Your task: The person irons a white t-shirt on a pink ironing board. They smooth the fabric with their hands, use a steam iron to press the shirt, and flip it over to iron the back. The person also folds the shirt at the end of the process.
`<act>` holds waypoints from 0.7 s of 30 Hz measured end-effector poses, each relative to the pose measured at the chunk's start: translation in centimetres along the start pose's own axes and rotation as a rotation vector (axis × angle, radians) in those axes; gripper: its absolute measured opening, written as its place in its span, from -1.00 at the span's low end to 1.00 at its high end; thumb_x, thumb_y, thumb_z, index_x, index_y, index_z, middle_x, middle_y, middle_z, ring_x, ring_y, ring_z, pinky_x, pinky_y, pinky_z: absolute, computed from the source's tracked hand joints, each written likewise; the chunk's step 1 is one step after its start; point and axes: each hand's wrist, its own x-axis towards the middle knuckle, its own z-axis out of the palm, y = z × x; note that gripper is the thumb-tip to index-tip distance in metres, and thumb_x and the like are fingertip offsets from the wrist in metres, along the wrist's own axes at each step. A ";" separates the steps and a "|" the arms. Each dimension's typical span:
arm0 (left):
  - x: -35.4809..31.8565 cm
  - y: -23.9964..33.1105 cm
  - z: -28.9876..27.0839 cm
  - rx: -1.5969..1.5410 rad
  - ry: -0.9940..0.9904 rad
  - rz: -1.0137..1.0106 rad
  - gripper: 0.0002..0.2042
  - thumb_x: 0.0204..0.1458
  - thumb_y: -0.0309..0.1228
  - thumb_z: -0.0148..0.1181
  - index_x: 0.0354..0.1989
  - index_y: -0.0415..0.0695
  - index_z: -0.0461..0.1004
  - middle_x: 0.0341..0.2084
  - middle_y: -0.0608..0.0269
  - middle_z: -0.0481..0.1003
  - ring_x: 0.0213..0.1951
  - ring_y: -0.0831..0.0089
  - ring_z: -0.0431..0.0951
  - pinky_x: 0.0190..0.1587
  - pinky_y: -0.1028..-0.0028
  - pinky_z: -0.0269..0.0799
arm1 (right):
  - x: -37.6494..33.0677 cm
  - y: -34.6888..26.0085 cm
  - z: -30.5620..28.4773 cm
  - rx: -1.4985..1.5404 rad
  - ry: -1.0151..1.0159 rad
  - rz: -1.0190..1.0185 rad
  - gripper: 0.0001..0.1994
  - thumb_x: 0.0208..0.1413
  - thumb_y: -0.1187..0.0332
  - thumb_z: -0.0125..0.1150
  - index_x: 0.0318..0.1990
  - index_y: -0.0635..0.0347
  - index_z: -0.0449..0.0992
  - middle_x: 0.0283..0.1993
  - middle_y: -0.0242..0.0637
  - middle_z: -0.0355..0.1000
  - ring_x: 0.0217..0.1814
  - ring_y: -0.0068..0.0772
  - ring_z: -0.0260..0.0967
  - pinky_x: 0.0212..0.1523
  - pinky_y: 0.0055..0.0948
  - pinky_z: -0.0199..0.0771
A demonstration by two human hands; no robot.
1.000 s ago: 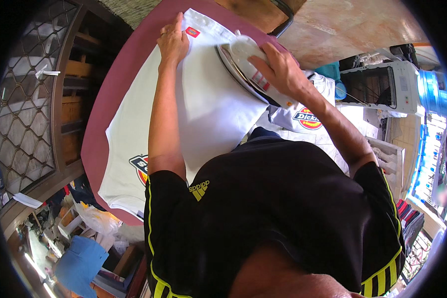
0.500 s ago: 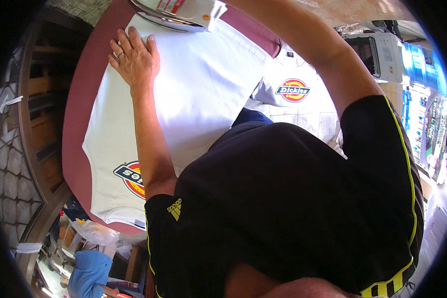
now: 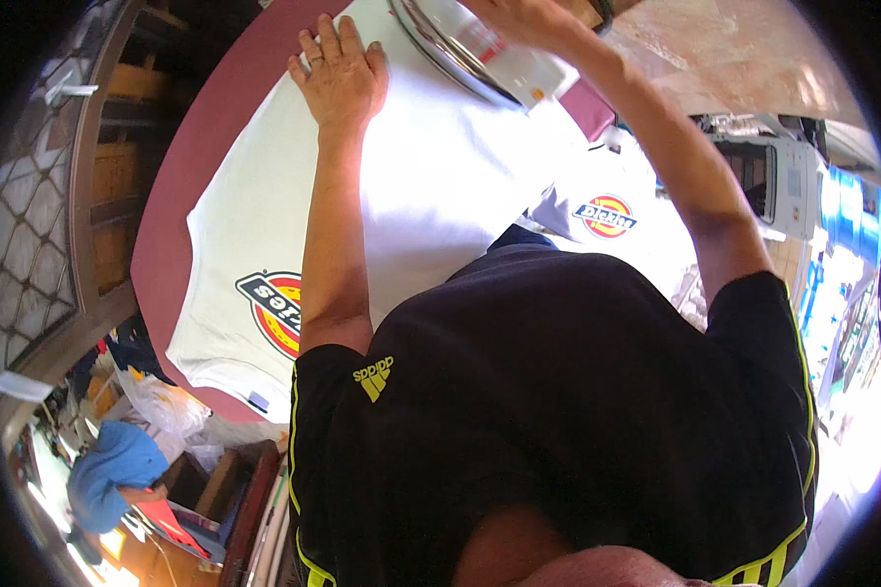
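A white T-shirt (image 3: 440,186) with a round red and yellow printed badge lies spread over a maroon padded board (image 3: 181,205). My left hand (image 3: 347,83) rests flat on it near the far left edge, fingers spread, a ring on one finger. At the top edge of the view, my right hand (image 3: 519,18) is on top of an iron (image 3: 480,54) with a shiny metal rim and a pale body. The hand is blurred and partly cut off, but appears closed around the iron's handle. The iron's soleplate sits against the shirt, right of my left hand.
Another white garment with a round badge (image 3: 605,216) hangs beyond the board's right side. A white appliance (image 3: 793,186) and blue containers stand farther right. At lower left, a person in blue (image 3: 117,474) holds something red beside clear plastic bags (image 3: 171,406). A lattice panel (image 3: 34,205) borders the left.
The view has turned, shifting the whole scene. Against the shirt, the iron has moved slightly right and nearer. My left hand has stayed in about the same spot.
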 end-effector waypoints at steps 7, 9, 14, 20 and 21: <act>-0.2 0.2 -0.1 0.041 -0.032 -0.064 -0.44 0.26 -0.04 -0.24 0.38 -0.02 0.15 0.41 0.04 0.10 0.43 -0.03 0.03 0.37 -0.14 -0.12 | -1.7 1.3 0.0 -1.230 0.213 -0.574 -0.72 0.27 0.30 0.05 -0.03 0.31 0.50 -0.21 0.12 0.40 -0.35 0.04 0.40 -0.42 -0.16 0.41; 0.5 1.0 -0.3 0.031 -0.015 -0.025 -0.45 0.27 -0.04 -0.25 0.39 0.02 0.15 0.41 0.09 0.10 0.44 0.01 0.02 0.38 -0.11 -0.12 | 2.5 8.0 1.9 -0.583 0.031 -0.252 -0.75 0.26 0.28 0.01 -0.15 0.28 0.52 -0.25 0.13 0.43 -0.40 -0.02 0.42 -0.46 -0.20 0.42; 0.3 0.4 0.3 0.040 -0.011 -0.036 -0.47 0.26 -0.06 -0.27 0.38 0.08 0.15 0.43 0.25 0.08 0.44 0.13 0.02 0.41 -0.04 -0.15 | 8.8 10.1 4.3 -1.275 0.178 -0.597 -0.79 0.06 0.27 0.13 -0.26 0.21 0.50 -0.55 -0.13 0.37 -0.56 -0.28 0.39 -0.64 -0.30 0.35; 0.2 0.2 0.1 0.042 -0.034 -0.043 -0.46 0.26 -0.10 -0.31 0.40 0.06 0.14 0.44 0.23 0.06 0.45 0.10 0.00 0.42 -0.06 -0.17 | 0.7 4.9 2.3 -0.112 0.115 -0.099 -0.79 0.19 0.29 0.13 -0.23 0.29 0.46 -0.60 -0.13 0.30 -0.60 -0.07 0.33 -0.59 -0.20 0.39; 0.1 0.2 0.0 0.046 -0.043 -0.053 -0.46 0.26 -0.10 -0.31 0.40 0.05 0.15 0.44 0.22 0.06 0.45 0.10 0.00 0.42 -0.06 -0.18 | -2.5 4.0 0.6 -0.429 0.079 -0.468 -0.72 0.24 0.24 0.11 -0.20 0.36 0.44 -0.43 0.10 0.40 -0.47 0.19 0.40 -0.45 -0.04 0.46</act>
